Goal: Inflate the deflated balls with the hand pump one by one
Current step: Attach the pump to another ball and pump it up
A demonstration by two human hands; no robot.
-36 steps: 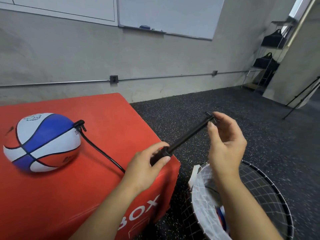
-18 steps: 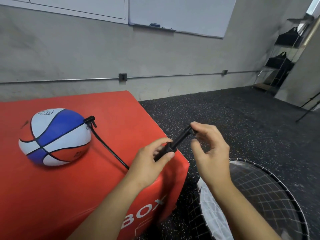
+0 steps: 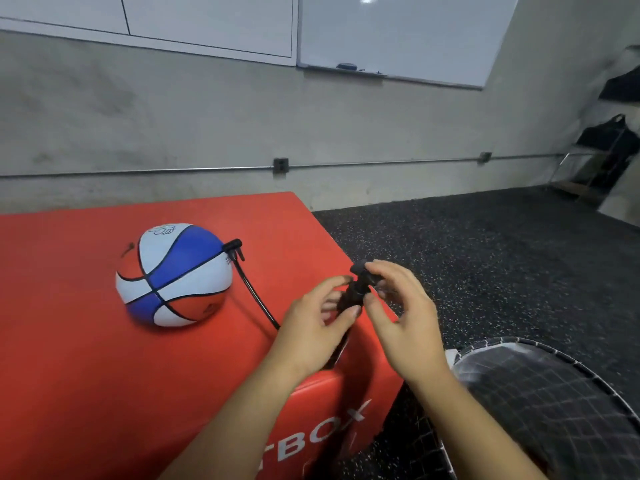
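Pushing the handle in, you have closed the pump (image 3: 354,289) right down: a second ago its rod stood drawn out long between your hands, half a second ago it was half that, and now your two hands almost meet over the near right corner of the box (image 3: 86,341). Your left hand (image 3: 311,327) has its fingers and thumb curled round the barrel, though blur hides just how they lie; your right hand (image 3: 398,313) has its fingers curled over the handle end, thumb beneath, pinching it. The ball (image 3: 173,275) sits on the box, well left of your hands and apart from them, and it has held its spot. The hose (image 3: 254,292) runs from its valve, on the side of the ball facing you, down across the box top and under your left hand. I judge that one full stroke of air has just gone in. The ball looks a little flattened along its lower side, so it probably needs more strokes before you move on. Beside the box, off its right front corner, the basket (image 3: 519,344) shows only mesh and rim, too smeared to say what lies inside. The next draw calls for a steady left grip, so the hose does not tug the needle out of the valve.
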